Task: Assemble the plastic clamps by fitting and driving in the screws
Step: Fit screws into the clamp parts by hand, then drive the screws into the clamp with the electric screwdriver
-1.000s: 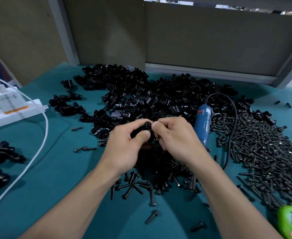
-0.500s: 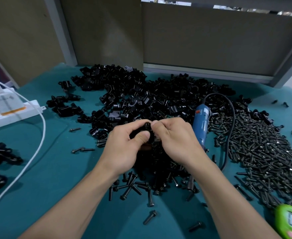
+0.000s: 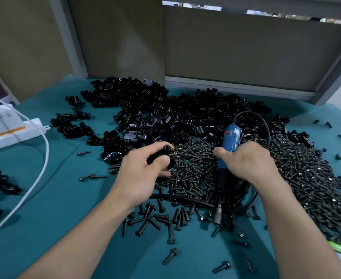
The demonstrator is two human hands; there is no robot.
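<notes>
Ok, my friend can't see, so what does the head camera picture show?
A person's left hand holds a black plastic clamp while the right hand grips a blue power screwdriver lying on a heap of black screws. Behind them is a pile of more clamps on a teal table, with a white power strip at the left.

clamp (image 3: 160, 158): black, held (mostly hidden) | screws (image 3: 195, 166): loose black heap | driver (image 3: 229, 143): blue, gripped

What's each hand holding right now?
Left hand: holding a black clamp.
Right hand: gripping the blue electric screwdriver.
</notes>
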